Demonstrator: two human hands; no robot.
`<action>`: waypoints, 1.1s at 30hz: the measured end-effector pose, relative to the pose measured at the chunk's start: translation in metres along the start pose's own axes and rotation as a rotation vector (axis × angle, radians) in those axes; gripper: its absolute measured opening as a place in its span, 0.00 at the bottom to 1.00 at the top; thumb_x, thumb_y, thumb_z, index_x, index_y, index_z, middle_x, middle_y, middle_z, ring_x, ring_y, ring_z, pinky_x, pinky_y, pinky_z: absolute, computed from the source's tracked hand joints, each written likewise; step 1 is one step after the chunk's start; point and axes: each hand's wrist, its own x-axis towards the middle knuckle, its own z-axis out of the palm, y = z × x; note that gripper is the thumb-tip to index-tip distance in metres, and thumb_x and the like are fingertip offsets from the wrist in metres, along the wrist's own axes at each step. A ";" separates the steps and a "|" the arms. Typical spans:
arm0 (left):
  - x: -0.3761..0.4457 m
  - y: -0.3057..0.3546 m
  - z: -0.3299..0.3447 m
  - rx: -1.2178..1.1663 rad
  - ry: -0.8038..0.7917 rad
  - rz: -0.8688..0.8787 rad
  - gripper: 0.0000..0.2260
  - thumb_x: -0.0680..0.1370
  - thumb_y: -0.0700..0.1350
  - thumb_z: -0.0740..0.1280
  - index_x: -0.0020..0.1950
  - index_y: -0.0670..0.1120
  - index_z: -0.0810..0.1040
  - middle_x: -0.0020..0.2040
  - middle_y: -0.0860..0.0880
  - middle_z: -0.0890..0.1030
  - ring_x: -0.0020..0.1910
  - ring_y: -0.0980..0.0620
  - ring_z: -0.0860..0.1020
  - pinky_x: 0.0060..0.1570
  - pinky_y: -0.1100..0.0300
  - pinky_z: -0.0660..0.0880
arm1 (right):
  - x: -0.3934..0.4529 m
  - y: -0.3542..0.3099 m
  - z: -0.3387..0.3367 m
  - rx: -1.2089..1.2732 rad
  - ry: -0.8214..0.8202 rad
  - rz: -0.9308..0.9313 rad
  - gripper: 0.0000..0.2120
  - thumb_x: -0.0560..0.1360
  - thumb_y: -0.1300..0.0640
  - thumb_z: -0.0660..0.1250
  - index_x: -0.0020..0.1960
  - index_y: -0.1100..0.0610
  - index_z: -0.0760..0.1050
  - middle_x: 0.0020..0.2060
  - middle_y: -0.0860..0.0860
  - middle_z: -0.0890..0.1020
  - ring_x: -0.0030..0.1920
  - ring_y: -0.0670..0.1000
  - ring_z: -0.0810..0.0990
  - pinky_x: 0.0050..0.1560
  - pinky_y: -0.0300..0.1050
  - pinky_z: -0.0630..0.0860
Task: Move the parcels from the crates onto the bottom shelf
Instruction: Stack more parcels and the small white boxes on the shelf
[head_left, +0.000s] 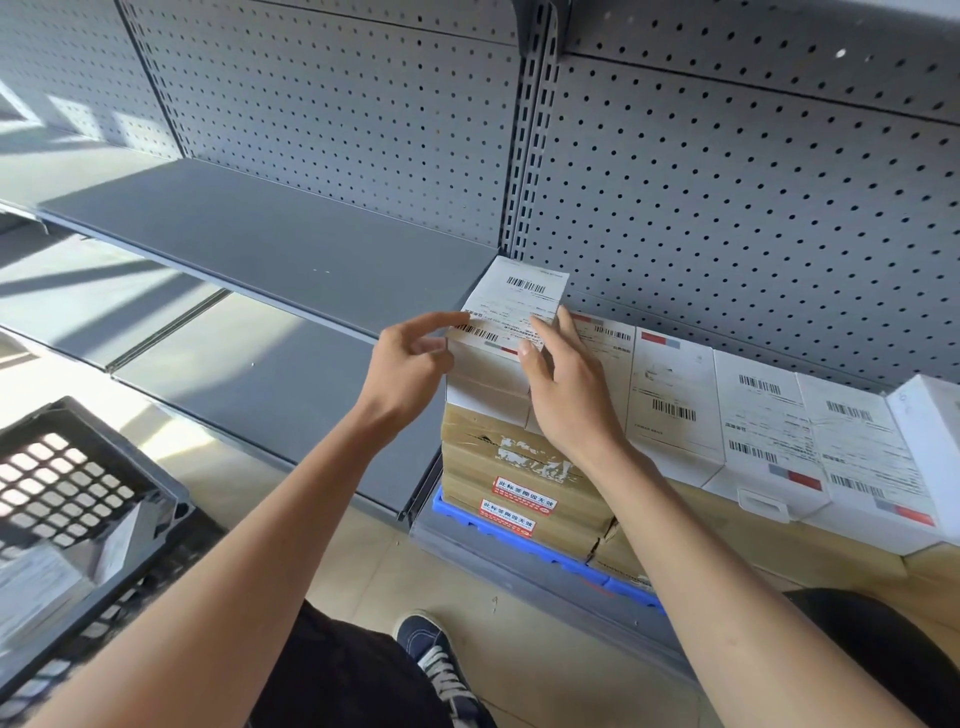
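A stack of cardboard boxes (519, 488) sits on a plastic pallet (545, 551) at the shelving's foot, right of centre. On top of them a row of parcels (763, 426) runs rightward along the pegboard back panel (727, 197). The leftmost parcel (511, 312) stands at the row's left end, by the upright post (530, 130). Left of the post, two shelves (270, 244) lie one above the other. A crate (78, 467) sits at the near left, with a parcel (36, 587) inside it.

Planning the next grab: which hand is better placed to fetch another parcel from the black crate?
Left. The black plastic lattice crate sits on that side, and the left hand only touches the white labelled parcel with fingertips. The right hand lies farther away.
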 end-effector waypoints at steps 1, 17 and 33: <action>0.000 0.000 0.000 0.013 0.006 0.005 0.25 0.71 0.35 0.62 0.58 0.59 0.84 0.51 0.46 0.86 0.53 0.43 0.84 0.57 0.43 0.80 | -0.001 0.000 0.000 -0.004 0.008 -0.017 0.21 0.85 0.49 0.56 0.76 0.54 0.68 0.81 0.50 0.54 0.79 0.47 0.56 0.76 0.44 0.57; -0.008 0.004 0.011 0.385 0.076 0.199 0.21 0.77 0.34 0.64 0.64 0.53 0.81 0.51 0.54 0.79 0.43 0.68 0.76 0.43 0.78 0.67 | -0.007 0.003 0.001 -0.177 0.035 -0.131 0.20 0.83 0.51 0.60 0.73 0.57 0.71 0.76 0.53 0.67 0.74 0.55 0.63 0.74 0.53 0.62; -0.058 0.026 -0.037 0.959 -0.015 0.193 0.20 0.83 0.50 0.61 0.76 0.56 0.70 0.73 0.53 0.73 0.70 0.47 0.70 0.62 0.44 0.74 | -0.032 -0.051 -0.022 -0.406 0.024 -0.224 0.17 0.80 0.56 0.64 0.67 0.56 0.77 0.66 0.54 0.79 0.68 0.57 0.72 0.70 0.55 0.68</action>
